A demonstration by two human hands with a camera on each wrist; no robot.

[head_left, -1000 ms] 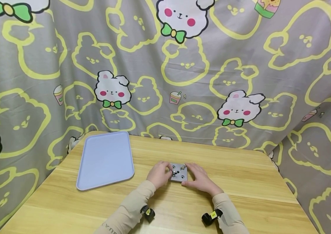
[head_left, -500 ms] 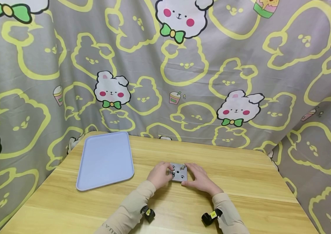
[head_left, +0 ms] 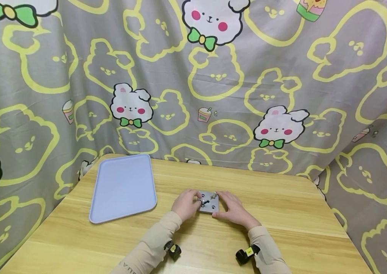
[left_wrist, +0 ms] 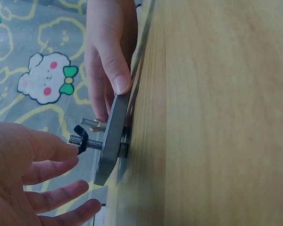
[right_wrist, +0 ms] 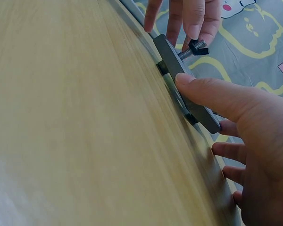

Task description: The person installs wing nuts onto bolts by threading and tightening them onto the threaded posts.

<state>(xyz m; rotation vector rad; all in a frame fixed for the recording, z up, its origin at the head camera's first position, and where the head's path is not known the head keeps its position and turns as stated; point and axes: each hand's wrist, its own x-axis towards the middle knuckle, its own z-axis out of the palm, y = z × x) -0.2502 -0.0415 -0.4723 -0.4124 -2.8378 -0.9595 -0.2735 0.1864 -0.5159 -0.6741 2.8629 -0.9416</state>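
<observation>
A small grey metal plate (head_left: 208, 209) lies near the middle of the table, raised on short feet in the wrist views. A threaded bolt (left_wrist: 95, 144) stands up from its left side, carrying a black wing nut (left_wrist: 83, 141). My left hand (head_left: 185, 204) has its thumb and forefinger at this nut, with the other fingers spread loosely in the left wrist view. My right hand (head_left: 235, 211) grips the plate's right side, its thumb (right_wrist: 198, 87) on the near edge. Close to the right fingers stands a second bolt with a pale, brassy wing nut (head_left: 214, 195).
A light blue tray (head_left: 123, 188) lies on the wooden table (head_left: 207, 247) to the left. Behind the table hangs a grey patterned curtain (head_left: 172, 76). Each forearm wears a black strapped device, one on the left (head_left: 173, 249) and one on the right (head_left: 246, 254).
My left fingers have shifted slightly at the black wing nut, which has turned and shows its wing pointing rightward now. The right hand, plate and tray have stayed in place.
</observation>
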